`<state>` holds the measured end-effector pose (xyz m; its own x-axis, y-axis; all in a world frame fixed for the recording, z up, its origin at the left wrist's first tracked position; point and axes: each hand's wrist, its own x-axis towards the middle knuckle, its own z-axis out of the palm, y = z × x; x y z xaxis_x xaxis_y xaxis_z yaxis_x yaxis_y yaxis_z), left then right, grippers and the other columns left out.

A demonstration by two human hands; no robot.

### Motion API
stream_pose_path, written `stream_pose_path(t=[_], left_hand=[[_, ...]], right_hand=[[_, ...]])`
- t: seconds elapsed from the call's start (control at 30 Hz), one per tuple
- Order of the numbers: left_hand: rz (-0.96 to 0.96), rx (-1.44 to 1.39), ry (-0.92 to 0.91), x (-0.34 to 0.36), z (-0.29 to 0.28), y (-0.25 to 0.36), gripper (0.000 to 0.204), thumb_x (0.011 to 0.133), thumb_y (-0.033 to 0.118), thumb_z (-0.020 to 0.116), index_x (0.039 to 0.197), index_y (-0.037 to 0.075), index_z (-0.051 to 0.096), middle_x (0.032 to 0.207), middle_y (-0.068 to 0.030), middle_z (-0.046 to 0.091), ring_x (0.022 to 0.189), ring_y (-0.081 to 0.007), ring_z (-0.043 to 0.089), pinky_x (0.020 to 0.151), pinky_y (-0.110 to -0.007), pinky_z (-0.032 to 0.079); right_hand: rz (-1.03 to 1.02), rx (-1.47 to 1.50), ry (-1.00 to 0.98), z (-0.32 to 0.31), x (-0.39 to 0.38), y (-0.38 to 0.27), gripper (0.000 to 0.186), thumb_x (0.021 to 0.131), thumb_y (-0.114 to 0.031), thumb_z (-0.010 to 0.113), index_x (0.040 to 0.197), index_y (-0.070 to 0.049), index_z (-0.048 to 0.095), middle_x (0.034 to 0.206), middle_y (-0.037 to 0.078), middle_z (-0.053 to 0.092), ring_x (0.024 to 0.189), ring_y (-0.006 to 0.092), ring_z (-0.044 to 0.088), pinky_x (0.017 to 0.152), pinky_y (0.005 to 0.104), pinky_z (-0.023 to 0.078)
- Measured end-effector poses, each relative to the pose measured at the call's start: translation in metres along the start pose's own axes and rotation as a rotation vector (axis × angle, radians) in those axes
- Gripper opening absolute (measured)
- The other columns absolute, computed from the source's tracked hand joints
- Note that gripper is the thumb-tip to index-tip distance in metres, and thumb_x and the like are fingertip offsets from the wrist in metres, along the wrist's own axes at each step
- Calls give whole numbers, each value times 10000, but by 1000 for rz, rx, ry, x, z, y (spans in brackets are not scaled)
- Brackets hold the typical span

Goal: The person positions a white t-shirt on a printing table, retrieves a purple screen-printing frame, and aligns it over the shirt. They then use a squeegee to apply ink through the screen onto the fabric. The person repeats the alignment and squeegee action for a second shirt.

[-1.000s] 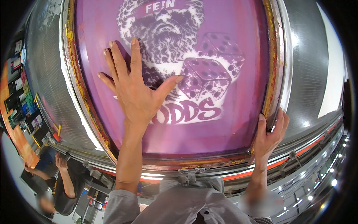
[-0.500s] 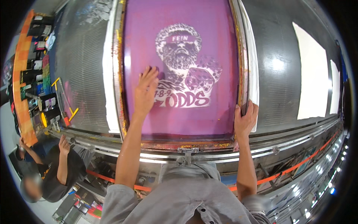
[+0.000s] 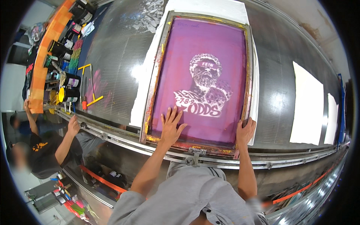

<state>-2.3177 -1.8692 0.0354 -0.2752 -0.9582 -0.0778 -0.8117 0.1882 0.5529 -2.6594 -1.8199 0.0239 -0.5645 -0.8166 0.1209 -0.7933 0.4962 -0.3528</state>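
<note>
A purple printing screen point(image 3: 198, 37) in a metal frame point(image 3: 248, 52) lies over white material point(image 3: 228, 6), bearing a pale design of a bearded bust, dice and lettering point(image 3: 210, 88). My left hand point(image 3: 170, 127) rests on the mesh with fingers spread, over the design's lower left and just below it. My right hand point(image 3: 245, 131) grips the frame's right bar near its lower corner. A metal clamp point(image 3: 197, 153) sits at the frame's near edge, on a long rail point(image 3: 285, 163).
A metal table point(image 3: 112, 45) holds white sheets point(image 3: 309, 105) at right and yellow-handled squeegees point(image 3: 95, 99) at left. Ink tubs point(image 3: 68, 95) stand beside an orange checked board point(image 3: 36, 101). A co-worker point(image 3: 48, 153) and another person point(image 3: 20, 122) are at lower left.
My view has pulled back, so the screen looks smaller and farther right. My left hand has moved down the design toward the near edge. My right hand stays on the frame.
</note>
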Motion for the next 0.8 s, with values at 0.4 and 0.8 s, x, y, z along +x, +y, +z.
stream_pose_path(t=[0.4,0.8], left_hand=[[8,8,62,0,4,-4,586,930,417,642,1413,100,542,1589,-118,339,1488,-355,236,1186,-612,100],[-26,70,-35,-6,6,-5,676,969,517,530,1501,118,413,1646,-94,199,1528,-314,123,1219,-583,53]], right_hand=[[-55,-9,33,3,0,4,477,853,-205,677,1236,52,553,1108,236,551,1043,414,556,896,487,464],[-48,42,19,20,2,22,482,910,-287,643,1243,53,569,1102,251,563,1031,433,566,901,511,456]])
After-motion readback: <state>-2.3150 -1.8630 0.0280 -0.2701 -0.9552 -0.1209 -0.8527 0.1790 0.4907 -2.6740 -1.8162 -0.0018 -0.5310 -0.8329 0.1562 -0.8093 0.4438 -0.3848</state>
